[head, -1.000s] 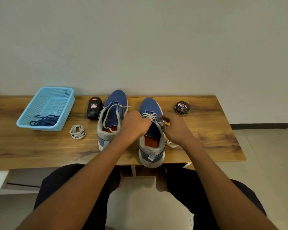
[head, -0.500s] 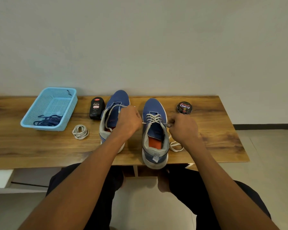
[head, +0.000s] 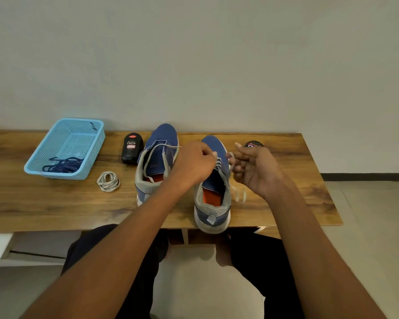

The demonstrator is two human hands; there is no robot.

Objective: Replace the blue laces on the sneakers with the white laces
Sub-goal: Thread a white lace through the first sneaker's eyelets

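Head view: left hand (head: pixel 195 163) and right hand (head: pixel 253 170) each pinch white lace (head: pixel 219 162) over right sneaker (head: pixel 213 192) at bench (head: pixel 55 203) front edge.

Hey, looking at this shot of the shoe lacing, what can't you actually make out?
Head view only:
- Round tin: the right hand covers most of its lid.
- Loose white lace beside the right sneaker: motion blur hides its path.
- Left hand: the fingertips face away, so its grip is unclear.
- Black bottle: the small print is too small to read.

"Cherry" on the black bottle (head: pixel 131 148)
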